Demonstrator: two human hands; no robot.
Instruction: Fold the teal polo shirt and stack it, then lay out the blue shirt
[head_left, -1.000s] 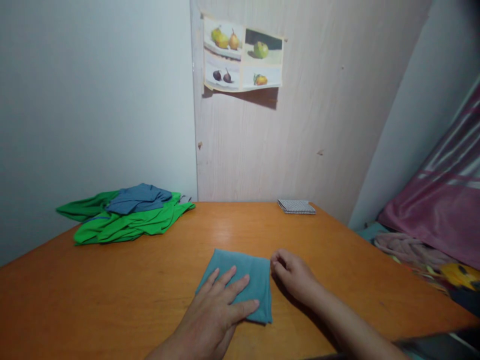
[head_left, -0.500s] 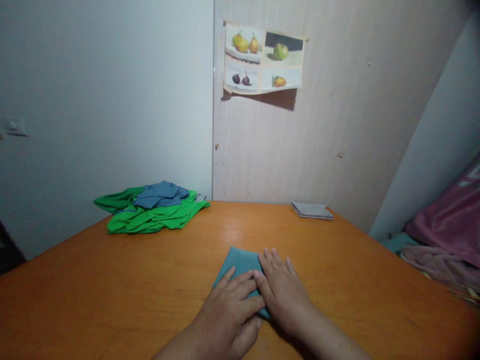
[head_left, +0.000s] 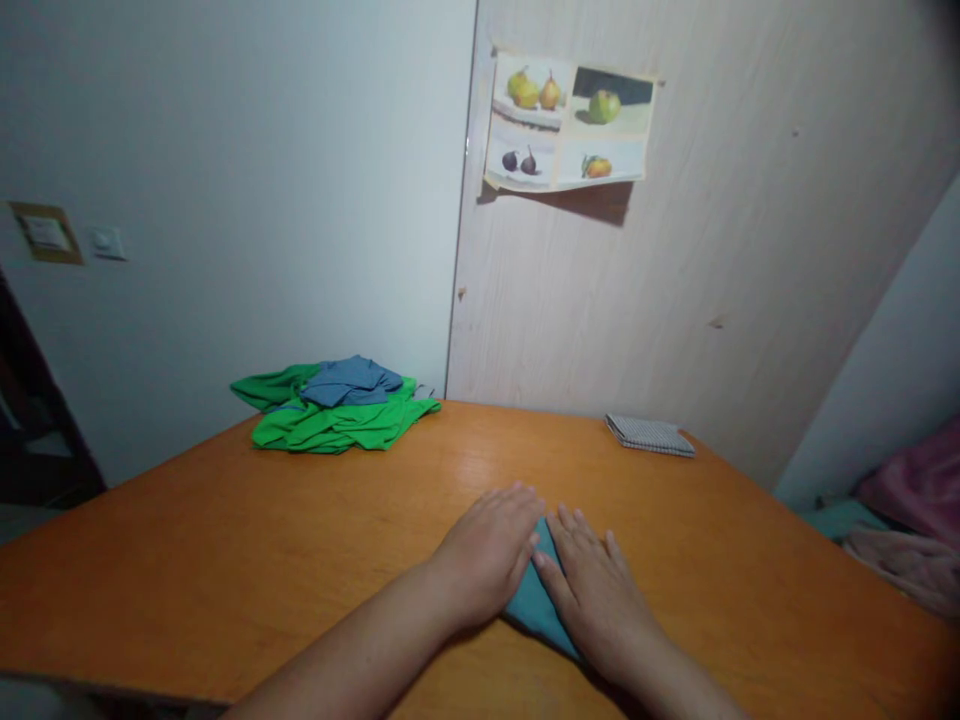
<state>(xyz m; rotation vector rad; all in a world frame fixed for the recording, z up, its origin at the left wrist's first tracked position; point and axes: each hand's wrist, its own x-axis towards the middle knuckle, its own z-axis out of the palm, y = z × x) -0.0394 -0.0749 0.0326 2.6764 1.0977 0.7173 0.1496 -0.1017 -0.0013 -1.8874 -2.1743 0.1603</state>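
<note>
Both hands now lie flat, side by side, on the small folded teal cloth (head_left: 537,600) at the orange wooden worktop's (head_left: 225,560) near middle. The left hand (head_left: 491,550) has slid forward and the right hand (head_left: 596,595) has come onto the cloth, which looks narrower, probably folded again.

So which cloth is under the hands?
The teal cloth, folded small at the near edge of the table. Both the left hand and right hand press flat on it. The green pile and checked cloth lie untouched at the far side.
</note>
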